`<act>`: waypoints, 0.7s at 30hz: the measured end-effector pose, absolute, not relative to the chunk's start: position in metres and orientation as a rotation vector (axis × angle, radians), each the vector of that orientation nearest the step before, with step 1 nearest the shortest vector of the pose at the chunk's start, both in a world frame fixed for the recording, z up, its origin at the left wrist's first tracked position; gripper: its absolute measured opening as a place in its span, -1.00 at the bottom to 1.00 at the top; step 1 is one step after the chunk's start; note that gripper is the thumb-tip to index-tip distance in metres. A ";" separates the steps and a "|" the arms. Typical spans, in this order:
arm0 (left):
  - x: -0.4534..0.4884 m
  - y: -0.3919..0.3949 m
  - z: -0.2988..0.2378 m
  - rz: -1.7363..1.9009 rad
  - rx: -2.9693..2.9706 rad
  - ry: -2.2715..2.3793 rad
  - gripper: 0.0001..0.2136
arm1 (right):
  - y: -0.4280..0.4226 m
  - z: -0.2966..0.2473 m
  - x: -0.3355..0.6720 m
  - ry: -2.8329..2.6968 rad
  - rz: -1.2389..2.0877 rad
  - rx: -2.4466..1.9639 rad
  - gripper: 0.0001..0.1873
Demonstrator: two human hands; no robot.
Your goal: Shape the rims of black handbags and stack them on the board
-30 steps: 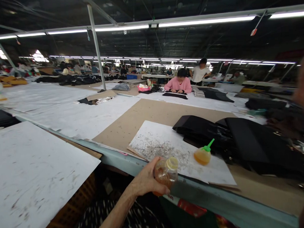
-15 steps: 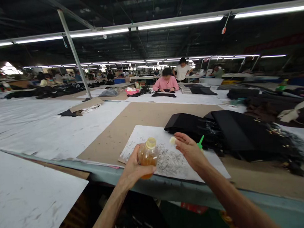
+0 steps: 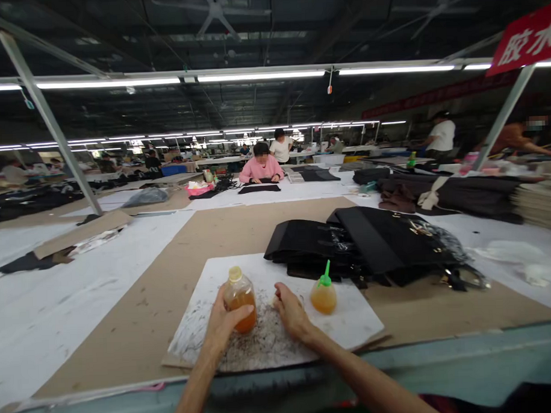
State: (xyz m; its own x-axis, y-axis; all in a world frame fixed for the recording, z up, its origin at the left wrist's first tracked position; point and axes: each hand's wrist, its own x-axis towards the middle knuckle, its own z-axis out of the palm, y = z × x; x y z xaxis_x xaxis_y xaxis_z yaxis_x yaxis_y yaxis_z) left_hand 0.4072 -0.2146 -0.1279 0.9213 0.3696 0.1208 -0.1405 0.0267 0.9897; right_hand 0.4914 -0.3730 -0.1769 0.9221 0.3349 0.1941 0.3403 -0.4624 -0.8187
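My left hand (image 3: 225, 321) is wrapped round a small clear bottle of amber liquid (image 3: 239, 297) with a pale cap, standing upright on a white stained board (image 3: 352, 321). My right hand (image 3: 290, 311) rests on the board just right of the bottle, fingers curled over a small pale object (image 3: 275, 300) that I cannot make out. A second squat amber bottle with a green nozzle (image 3: 323, 292) stands on the board to the right of my right hand.
A pile of black fabric and bags (image 3: 371, 242) lies behind the board on the brown cardboard table top (image 3: 213, 233). The table's grey edge (image 3: 443, 357) runs in front. A person in pink (image 3: 261, 168) works at the far end; other people stand behind and at right.
The camera has swung right and closer to the table. My left hand has set the bottle down upright on the board, and my right hand has dropped from mid-air onto the board.
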 end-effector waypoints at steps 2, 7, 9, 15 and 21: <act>0.407 -0.212 -0.134 0.425 1.501 0.266 -0.32 | -0.377 -0.179 0.489 -0.494 -0.017 -2.144 -0.49; 0.412 -0.205 -0.152 0.426 1.633 0.307 -0.09 | -0.385 -0.169 0.474 -0.556 -0.050 -2.405 -0.45; 0.407 -0.204 -0.156 0.450 1.725 0.295 -0.10 | -0.392 -0.160 0.460 -0.598 -0.065 -2.485 -0.49; 0.347 -0.202 -0.167 0.578 1.814 0.395 -0.28 | -0.451 -0.131 0.421 -0.582 -0.235 -2.590 -0.75; 0.280 -0.223 -0.177 0.572 1.710 0.397 -0.52 | -0.500 -0.132 0.455 -0.246 -0.305 -2.543 -0.70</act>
